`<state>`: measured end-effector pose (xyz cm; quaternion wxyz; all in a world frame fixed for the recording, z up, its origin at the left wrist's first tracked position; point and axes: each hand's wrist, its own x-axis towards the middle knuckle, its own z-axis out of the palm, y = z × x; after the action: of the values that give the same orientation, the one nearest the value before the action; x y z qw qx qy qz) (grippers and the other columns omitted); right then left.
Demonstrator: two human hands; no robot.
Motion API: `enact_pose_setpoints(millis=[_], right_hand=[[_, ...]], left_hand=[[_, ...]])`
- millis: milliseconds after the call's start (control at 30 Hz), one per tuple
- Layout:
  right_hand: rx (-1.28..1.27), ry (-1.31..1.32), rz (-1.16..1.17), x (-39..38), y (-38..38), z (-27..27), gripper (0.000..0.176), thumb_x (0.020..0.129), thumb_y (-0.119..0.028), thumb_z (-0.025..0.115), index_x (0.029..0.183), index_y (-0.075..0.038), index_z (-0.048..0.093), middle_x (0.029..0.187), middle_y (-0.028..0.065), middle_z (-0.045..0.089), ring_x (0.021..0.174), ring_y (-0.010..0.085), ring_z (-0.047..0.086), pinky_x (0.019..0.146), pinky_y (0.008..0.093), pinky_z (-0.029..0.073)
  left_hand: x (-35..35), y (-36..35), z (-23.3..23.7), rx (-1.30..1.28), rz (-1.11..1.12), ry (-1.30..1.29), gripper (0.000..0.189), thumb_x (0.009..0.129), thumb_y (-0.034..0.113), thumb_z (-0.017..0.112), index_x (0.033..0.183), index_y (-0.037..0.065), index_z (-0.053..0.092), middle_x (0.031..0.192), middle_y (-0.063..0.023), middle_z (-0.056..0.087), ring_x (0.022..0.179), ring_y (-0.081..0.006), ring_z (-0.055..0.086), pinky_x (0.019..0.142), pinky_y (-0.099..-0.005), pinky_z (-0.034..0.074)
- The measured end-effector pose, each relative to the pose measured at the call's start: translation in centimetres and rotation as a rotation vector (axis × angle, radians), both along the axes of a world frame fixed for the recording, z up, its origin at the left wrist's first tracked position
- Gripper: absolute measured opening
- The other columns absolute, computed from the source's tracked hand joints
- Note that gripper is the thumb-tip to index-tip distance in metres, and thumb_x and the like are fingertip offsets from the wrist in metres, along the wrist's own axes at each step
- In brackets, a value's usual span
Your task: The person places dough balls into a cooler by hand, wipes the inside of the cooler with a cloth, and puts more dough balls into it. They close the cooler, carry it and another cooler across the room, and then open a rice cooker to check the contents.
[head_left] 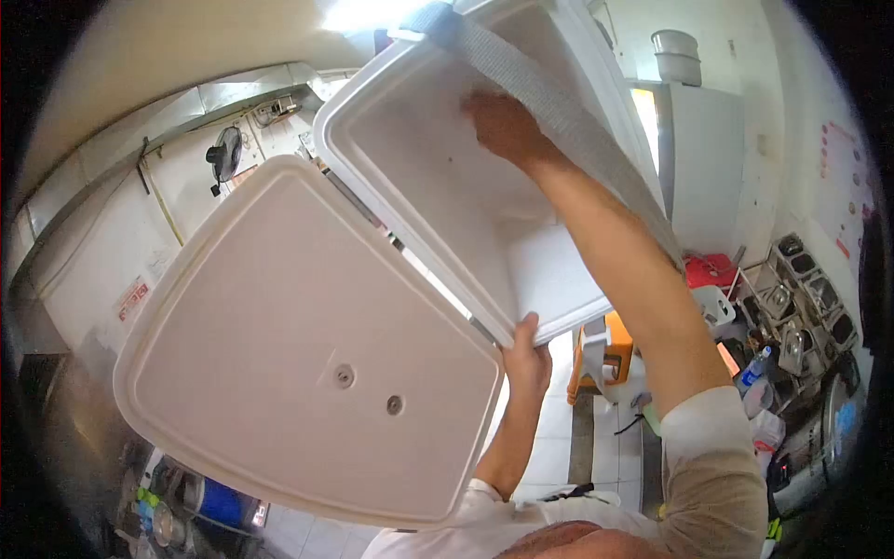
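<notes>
A white cooler box (410, 158) is held up and tilted, its mouth toward me. Its pale lid (279, 307) hangs open on the left, joined along the hinge side. My left hand (528, 365) grips the box's lower rim corner, thumb on the inner side of the edge. My right hand (507, 129) reaches inside, close to the inner wall; it is blurred, with fingers curled in, and what it may hold is hidden. A grey woven strap (531, 79) crosses the opening behind my right forearm. Two round fittings show on the lid.
Metal pans (796, 345) crowd the right side, near a blue-labelled bottle (754, 366) and a red item (712, 270). An orange object (615, 345) stands behind the box. A wall fan (223, 154) is at left. White pots (677, 56) sit atop a tall cabinet (708, 149).
</notes>
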<state>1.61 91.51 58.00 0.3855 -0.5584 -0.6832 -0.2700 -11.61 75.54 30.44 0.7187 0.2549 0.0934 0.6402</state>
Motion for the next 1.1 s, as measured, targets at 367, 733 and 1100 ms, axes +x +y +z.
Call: enact_pose_setpoints(millis=[367, 733, 1100], right_hand=[[0.496, -0.572, -0.421, -2.8, 0.2, 5.0, 0.043, 0.093, -0.016, 0.057, 0.129, 0.008, 0.055, 0.124, 0.0248, 0.06, 0.114, 0.0344, 0.062, 0.099, 0.0418, 0.055], [-0.16, -0.376, -0.391, -6.0, -3.1, 3.9, 0.033, 0.089, -0.025, 0.064, 0.105, 0.002, 0.073, 0.108, 0.0256, 0.069, 0.107, 0.0366, 0.066, 0.096, 0.0469, 0.051], [-0.839, -0.483, -0.305, -6.4, -8.6, -4.2, 0.06, 0.074, -0.049, 0.076, 0.106, 0.001, 0.075, 0.127, 0.0254, 0.064, 0.127, 0.039, 0.056, 0.103, 0.0482, 0.047]], left_hand=[[0.4, -1.0, 3.4, -0.011, 0.078, -0.031, 0.006, 0.09, 0.002, 0.066, 0.093, 0.005, 0.062, 0.09, -0.0043, 0.055, 0.082, -0.0139, 0.055, 0.073, -0.0303, 0.046], [1.4, -0.6, 1.9, -0.014, 0.08, -0.008, 0.021, 0.09, 0.006, 0.066, 0.108, 0.002, 0.055, 0.092, -0.0045, 0.056, 0.083, -0.0131, 0.054, 0.078, -0.0294, 0.047], [0.0, -1.0, 3.0, 0.03, 0.06, -0.118, 0.035, 0.09, -0.002, 0.062, 0.124, 0.004, 0.052, 0.103, -0.0059, 0.058, 0.091, -0.0147, 0.061, 0.083, -0.0281, 0.054]])
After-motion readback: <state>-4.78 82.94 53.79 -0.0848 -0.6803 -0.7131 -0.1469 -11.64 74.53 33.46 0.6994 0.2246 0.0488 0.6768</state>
